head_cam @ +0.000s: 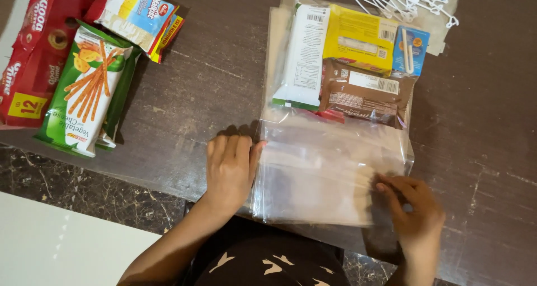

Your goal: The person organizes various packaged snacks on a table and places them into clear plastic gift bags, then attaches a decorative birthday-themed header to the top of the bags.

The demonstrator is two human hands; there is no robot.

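Item: clear plastic zip bag [330, 168], flat on the dark wooden bench [218, 79], its open lower half empty and hanging slightly over the near edge.

Contents, upper half: white-and-green packet [302, 54], yellow packet [358, 40], brown wrapper [361, 93], small blue drink carton [411, 50]; all packed side by side so the bag lies thin. A red item beneath the brown wrapper is mostly covered.

Hands: left hand [229, 171] spread flat, palm down, pressing the bag's left edge to steady it. Right hand [411, 208] pinches the bag's lower right side, fingertips together; it seems to be working the film, though glare blurs the exact grip.

Nearby stock, left: green stick-snack packets [89, 90], red biscuit packs [31, 62], partly cut off by the frame. White wire hangers [403, 1], top, cropped.
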